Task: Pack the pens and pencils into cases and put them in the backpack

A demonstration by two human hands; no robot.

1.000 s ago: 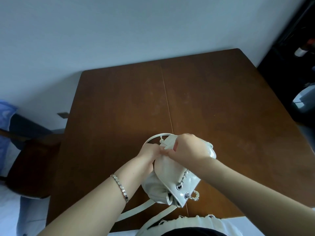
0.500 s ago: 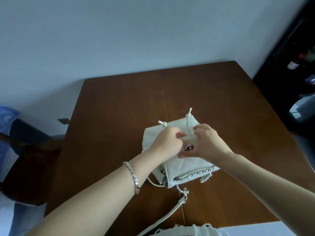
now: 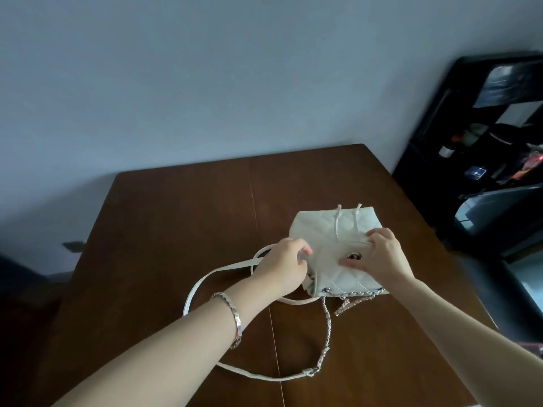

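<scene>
A: What is the biggest thing here?

B: The brown worktop [image 3: 176, 230], bare except for one thing. Past its right edge stands a dark shelf unit [image 3: 484, 127] against the wall.

A: And the backpack?

B: The small white backpack [image 3: 332, 230] lies flat on the right half of the worktop, flap side up. Its white strap [image 3: 199, 284] loops off to the left and near side, joined to a silver chain [image 3: 325, 330] that trails toward the near edge.

A: What are the hands doing?

B: The right hand [image 3: 382, 257] presses on the flap with fingers [image 3: 349, 263] spread, just beside the round metal clasp [image 3: 353, 256]; it grips nothing that I can see. The left hand [image 3: 283, 265] sits at the bag's left side, fingers curled; whether they pinch the edge or merely touch it, I cannot tell.

A: How far along is the job?

B: Near the end, I judge. No pens, pencils or cases lie anywhere in sight, so they are likely inside already, though that is hidden. What seems left is fastening the clasp.
</scene>
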